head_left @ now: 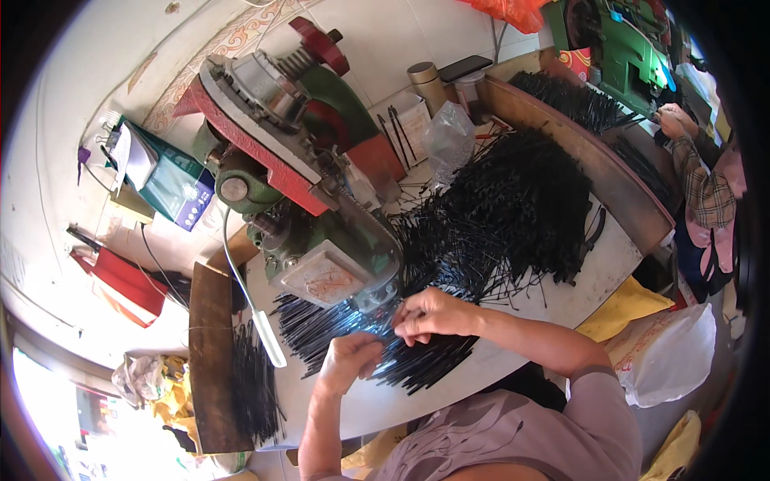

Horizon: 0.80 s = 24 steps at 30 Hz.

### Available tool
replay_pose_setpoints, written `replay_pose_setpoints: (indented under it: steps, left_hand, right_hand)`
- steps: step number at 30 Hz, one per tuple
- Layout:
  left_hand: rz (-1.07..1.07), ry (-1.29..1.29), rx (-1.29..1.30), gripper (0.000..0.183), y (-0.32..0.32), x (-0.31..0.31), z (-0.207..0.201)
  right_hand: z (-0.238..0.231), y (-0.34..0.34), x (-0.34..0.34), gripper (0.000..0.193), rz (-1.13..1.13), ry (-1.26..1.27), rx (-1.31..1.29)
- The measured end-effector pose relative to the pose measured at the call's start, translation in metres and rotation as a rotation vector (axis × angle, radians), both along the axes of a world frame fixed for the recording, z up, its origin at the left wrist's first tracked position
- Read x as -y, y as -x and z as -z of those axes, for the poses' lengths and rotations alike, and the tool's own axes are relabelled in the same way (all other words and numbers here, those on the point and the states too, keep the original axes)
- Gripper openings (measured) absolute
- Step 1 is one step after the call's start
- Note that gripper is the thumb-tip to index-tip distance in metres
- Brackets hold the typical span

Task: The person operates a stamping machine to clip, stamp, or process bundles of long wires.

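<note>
My left hand [350, 361] is closed, fingertips pinched together, just in front of the lower tip of a green and red bench machine [337, 240]. My right hand [433, 314] is pinched closed too, its fingertips close beside that tip. Whatever sits between the fingers is too small and dark to make out. Under and around both hands lies a spread of thin black strips [309, 333], lit brightly near the machine tip. A larger heap of black strips [521, 200] rises beyond my right hand. One slim white lamp [269, 338] hangs on a bent cable left of my left hand.
A wooden side board [212, 361] edges the white table [313, 409] at left; a brown board [593, 152] borders it at right. Behind the heap stand a gold flask [427, 86] and a clear plastic bag [449, 140]. At far right, another person's hands [678, 120] are by a green machine [626, 60].
</note>
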<state>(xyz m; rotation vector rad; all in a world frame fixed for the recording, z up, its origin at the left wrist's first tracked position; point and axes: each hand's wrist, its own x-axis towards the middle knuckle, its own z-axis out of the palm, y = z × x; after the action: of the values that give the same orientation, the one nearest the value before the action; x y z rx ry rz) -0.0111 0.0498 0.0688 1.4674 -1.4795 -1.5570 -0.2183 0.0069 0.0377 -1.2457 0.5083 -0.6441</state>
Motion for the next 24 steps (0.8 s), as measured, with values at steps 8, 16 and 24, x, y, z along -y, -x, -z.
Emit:
replay_pose_setpoints:
  steps: [8, 16, 24]
  left_hand:
    - [0.031, -0.096, -0.106, 0.013, 0.016, 0.005, 0.016]
    - [-0.275, 1.116, 0.666, 0.046, 0.029, 0.019, 0.026]
    - [-0.508, -0.185, -0.663, 0.023, 0.012, 0.032, 0.058]
  right_hand:
    - [0.024, -0.006, 0.009, 0.020, 0.126, -0.239, 0.131]
    - [0.027, -0.013, 0.035, 0.016, 0.408, -0.415, 0.246]
    - [0.042, -0.026, 0.051, 0.013, 0.512, -0.500, 0.349]
